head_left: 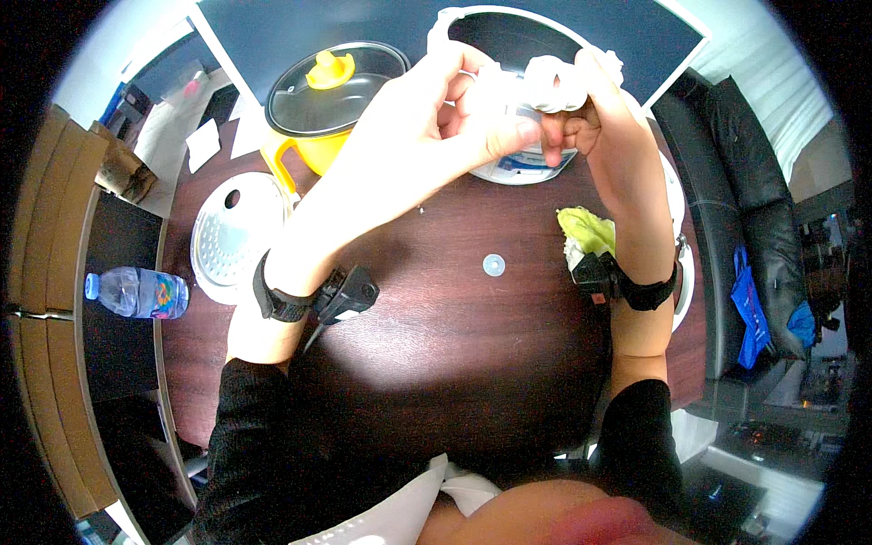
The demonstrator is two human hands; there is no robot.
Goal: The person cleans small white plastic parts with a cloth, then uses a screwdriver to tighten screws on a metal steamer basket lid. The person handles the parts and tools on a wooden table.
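Both my hands are raised close together over the far side of the table, in front of a round white appliance with a dark inside (pixel 509 32). My right hand (pixel 610 113) is closed on a crumpled white tissue (pixel 554 86), which bunches above its fingers. My left hand (pixel 436 113) has its thumb and fingers bent together around something pale beside the tissue. Glare and the fingers hide what that is. A small translucent round disc (pixel 493 265) lies on the table (pixel 436 318) below my hands. By my right wrist rests a yellow-green and white crumpled cloth (pixel 589 234).
A yellow pot (pixel 318 150) with a glass lid (pixel 336 95) stands at the far left. Nearer lies a white perforated steamer plate (pixel 238 250). A water bottle (pixel 141 292) is beyond the left edge; a black sofa (pixel 718 218) is at right.
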